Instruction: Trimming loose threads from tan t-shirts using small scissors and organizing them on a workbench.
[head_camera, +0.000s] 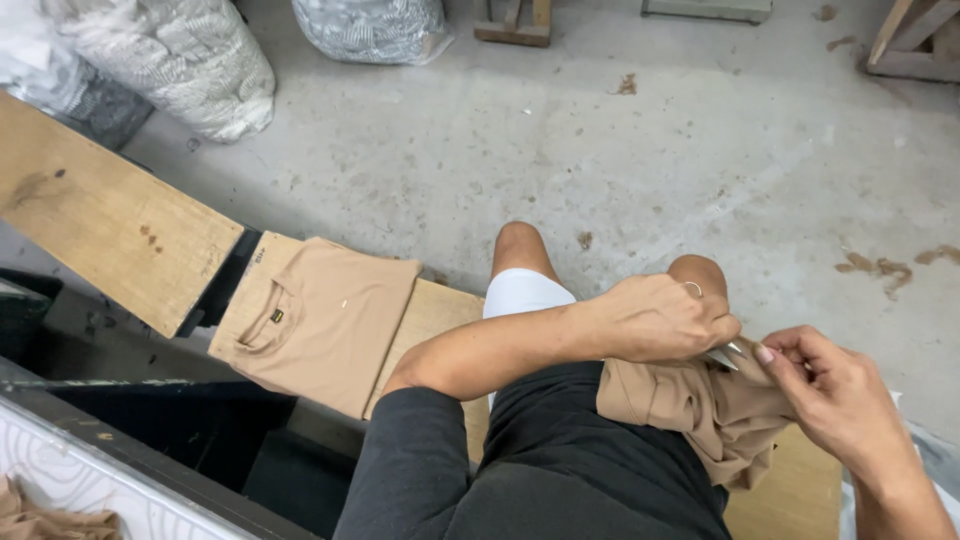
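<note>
From the head camera, looking down: the left hand (660, 320) crosses over the lap, fingers curled tight around a small pair of silver metal thread snips (727, 355), whose pointed tips stick out just below the knuckles. A thin ring sits on one finger of that hand. The right hand (835, 395) is beside it, thumb and forefinger pinched narrow on an edge of the crumpled tan cotton T-shirt (700, 410), right next to the snip tips. That shirt lies bunched on the person's lap, over dark shorts, with part of it hanging toward the right thigh.

To the left, a second tan T-shirt, neatly folded (325, 320), rests flat on the light wooden plank counter (100, 215), its collar and small dark neck label facing the lower left. The counter runs diagonally from the upper left down under the person's legs.

Beyond it is a grey concrete floor (640, 150) with brown stains, and bulging clear plastic sacks of patterned fabric (185, 60) stand at the top left. More tan cloth (45, 520) shows in the bottom left corner.
</note>
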